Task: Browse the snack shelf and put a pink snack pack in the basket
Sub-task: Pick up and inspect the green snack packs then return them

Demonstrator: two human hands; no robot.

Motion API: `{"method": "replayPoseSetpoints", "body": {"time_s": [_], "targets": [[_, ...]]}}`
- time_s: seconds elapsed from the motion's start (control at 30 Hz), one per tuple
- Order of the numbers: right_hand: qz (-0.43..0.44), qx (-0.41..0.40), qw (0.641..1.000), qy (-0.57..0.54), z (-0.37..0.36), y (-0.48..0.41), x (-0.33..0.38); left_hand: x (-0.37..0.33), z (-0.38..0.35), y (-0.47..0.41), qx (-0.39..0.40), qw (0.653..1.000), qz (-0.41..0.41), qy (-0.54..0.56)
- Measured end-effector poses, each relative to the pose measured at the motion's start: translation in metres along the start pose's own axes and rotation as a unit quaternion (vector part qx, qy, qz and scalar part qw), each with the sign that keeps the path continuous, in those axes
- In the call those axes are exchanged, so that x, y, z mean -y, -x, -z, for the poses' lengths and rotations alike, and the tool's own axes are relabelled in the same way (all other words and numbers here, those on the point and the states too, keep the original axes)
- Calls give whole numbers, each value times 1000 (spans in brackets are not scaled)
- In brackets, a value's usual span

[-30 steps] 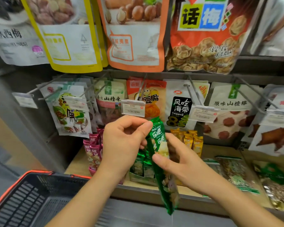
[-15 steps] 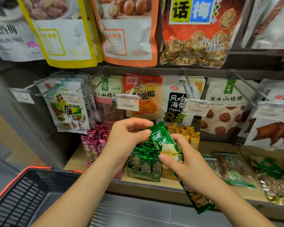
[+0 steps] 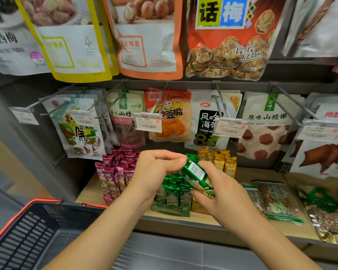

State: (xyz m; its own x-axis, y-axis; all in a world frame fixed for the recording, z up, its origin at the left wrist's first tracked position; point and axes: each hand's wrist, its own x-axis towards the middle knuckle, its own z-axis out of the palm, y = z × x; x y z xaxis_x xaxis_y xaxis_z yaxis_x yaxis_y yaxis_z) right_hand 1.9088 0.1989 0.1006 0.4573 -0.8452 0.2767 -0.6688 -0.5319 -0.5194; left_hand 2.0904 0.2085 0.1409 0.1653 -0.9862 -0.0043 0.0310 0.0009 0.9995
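Basket (image 3: 45, 201): lower left corner, dark with an orange rim. The frame edge cuts it off and the left arm covers part of it.
Pink packs (image 3: 113, 178): standing in a bunch on the shelf (image 3: 252, 173), left of the middle. The left hand is just beside them and hides the right side of the bunch.
Left hand (image 3: 156, 172): middle of the frame. Thumb and fingers are curled and pinch the top end of the green pack (image 3: 194, 171).
Right hand (image 3: 222, 193): just right of the middle. Its fingers are curled round the lower part of the green pack.
Green pack: tilted between the two hands, with the bar code side up. Its low end is hidden behind the right hand.
Green box (image 3: 170, 210): on the shelf under the hands. The hands hide most of the packs inside.
Yellow packs (image 3: 222, 162): behind the right hand, partly hidden.
Top bags (image 3: 144, 45): hanging along the top, cut off by the top edge.
Tags (image 3: 147, 123): one says 3.90 and one says 5.90. The others are too blurry to read.
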Motion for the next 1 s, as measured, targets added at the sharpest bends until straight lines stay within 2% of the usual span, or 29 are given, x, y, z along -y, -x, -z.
{"method": "replayPoseSetpoints", "body": {"time_s": [0.2, 0.4, 0.5, 0.63, 0.7, 0.83, 0.93, 1.0], "targets": [[11, 30, 999, 4, 0, 1, 2, 3, 4, -4, -45, 997, 1, 69], [5, 75, 995, -64, -1, 4, 2, 9, 1, -8, -71, 997, -33, -7], [8, 48, 995, -87, 0, 4, 4, 11, -2, -9, -53, 999, 0, -10], [5, 24, 993, -113, 3, 2, 5, 13, -7, -6, 21, 998, 45, 40], [-4, 41, 988, -146, 3, 3, 7, 13, -8, -5, 18, 998, 32, 60], [-69, 97, 962, -244, 11, -1, 5, 13, -1, -13, -39, 994, 15, 106], [-86, 156, 956, -233, 16, -2, 1, 15, 6, -18, -52, 990, 24, 129], [-90, 150, 954, -242, 16, 0, 1, 16, 6, -17, -34, 988, 27, 147]]}}
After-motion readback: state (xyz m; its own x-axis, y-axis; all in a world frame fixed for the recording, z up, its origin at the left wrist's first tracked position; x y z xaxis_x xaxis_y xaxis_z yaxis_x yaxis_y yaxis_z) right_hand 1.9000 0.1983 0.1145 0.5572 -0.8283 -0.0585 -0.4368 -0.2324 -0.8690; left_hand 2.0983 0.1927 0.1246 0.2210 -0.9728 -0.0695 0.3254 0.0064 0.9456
